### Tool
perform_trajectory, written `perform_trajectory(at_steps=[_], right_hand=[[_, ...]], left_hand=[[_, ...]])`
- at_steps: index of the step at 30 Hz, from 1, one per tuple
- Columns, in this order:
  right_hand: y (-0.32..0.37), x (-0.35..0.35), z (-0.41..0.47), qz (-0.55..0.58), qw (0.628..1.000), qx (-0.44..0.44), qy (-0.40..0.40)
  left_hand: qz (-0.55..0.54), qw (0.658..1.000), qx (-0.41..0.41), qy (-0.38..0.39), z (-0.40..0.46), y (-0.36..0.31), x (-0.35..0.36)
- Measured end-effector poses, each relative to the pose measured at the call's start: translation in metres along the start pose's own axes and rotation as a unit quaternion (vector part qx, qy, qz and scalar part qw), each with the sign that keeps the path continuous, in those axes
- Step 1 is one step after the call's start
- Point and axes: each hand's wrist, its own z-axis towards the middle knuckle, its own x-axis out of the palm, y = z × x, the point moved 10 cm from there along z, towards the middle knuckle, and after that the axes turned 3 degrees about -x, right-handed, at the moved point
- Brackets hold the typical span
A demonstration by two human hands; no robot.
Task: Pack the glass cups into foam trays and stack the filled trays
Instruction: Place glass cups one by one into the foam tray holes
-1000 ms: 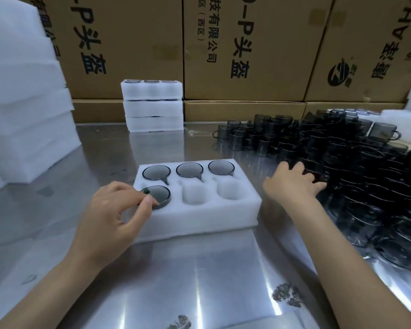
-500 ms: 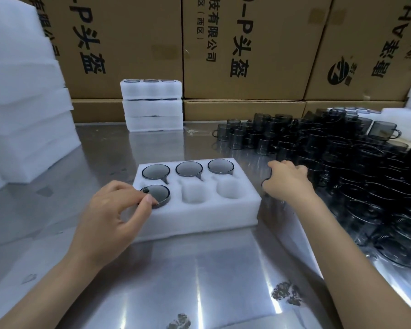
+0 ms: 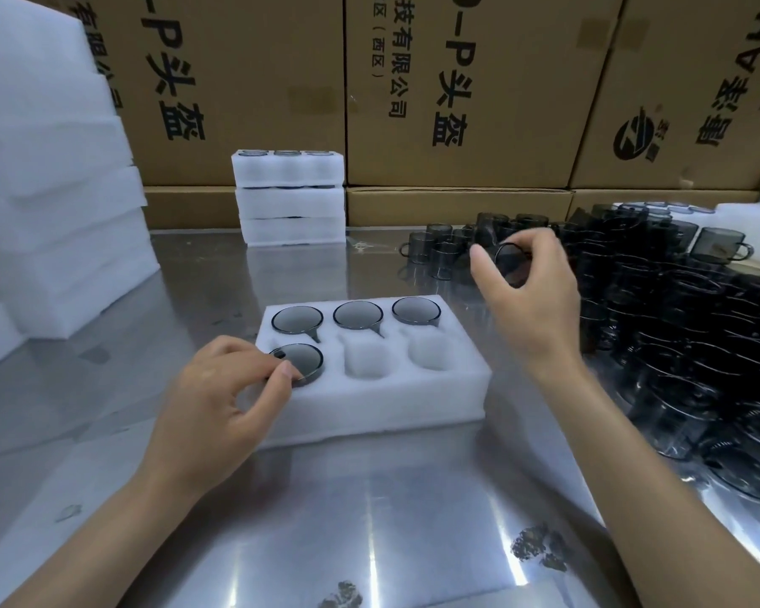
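Cartons [image 3: 255,81], brown, printed with dark characters, walled along the far edge.
Table [image 3: 369,511], bare reflective metal, carrying everything below.
Foam slabs [image 3: 53,204], white, piled high at the far left.
Loose glass cups [image 3: 685,326], smoky grey, handled, crowded together over the right side of the table.
Filled trays [image 3: 291,199], white foam, three high, stacked against the cartons behind the open tray.
Foam tray [image 3: 382,405], white, six pockets in two rows, centre of table; far row holding three cups, near row holding one in the left pocket, middle and right pockets vacant.
Left hand [image 3: 211,410], resting at the tray's near left corner, thumb and fingertips pinching the rim of the seated cup [image 3: 303,359] in the near left pocket.
Right hand [image 3: 532,300], raised above the table between tray and loose cups, fingers and thumb curled round a lifted cup [image 3: 510,261], rim showing between fingers.
Dark smudges [image 3: 540,548], small, on the near table surface.
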Motion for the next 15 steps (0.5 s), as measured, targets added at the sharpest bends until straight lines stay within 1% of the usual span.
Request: perform_trajectory(at_steps=[1, 3, 5, 7, 11, 15], right_hand=[[0.015, 0.003, -0.005, 0.039, 0.999, -0.025, 0.003], [0.044, 0.016, -0.019, 0.055, 0.995, -0.081, 0.036], [0.069, 0.035, -0.034, 0.028, 0.987, -0.141, 0.078], [0.083, 0.053, -0.047, -0.017, 0.979, -0.17, 0.112], [0.087, 0.082, -0.063, -0.113, 0.962, -0.185, 0.166], [0.079, 0.098, -0.072, -0.132, 0.955, -0.16, 0.211]], left_hand=[[-0.002, 1.0, -0.002, 0.0, 0.0, 0.0, 0.0], [-0.009, 1.0, -0.006, -0.001, -0.001, 0.002, 0.001], [-0.013, 1.0, -0.01, 0.002, -0.002, 0.002, 0.003], [-0.008, 1.0, -0.007, 0.005, -0.002, 0.0, 0.004], [-0.003, 1.0, 0.004, 0.005, 0.0, -0.003, 0.003], [0.0, 1.0, 0.003, 0.005, 0.0, -0.004, 0.004]])
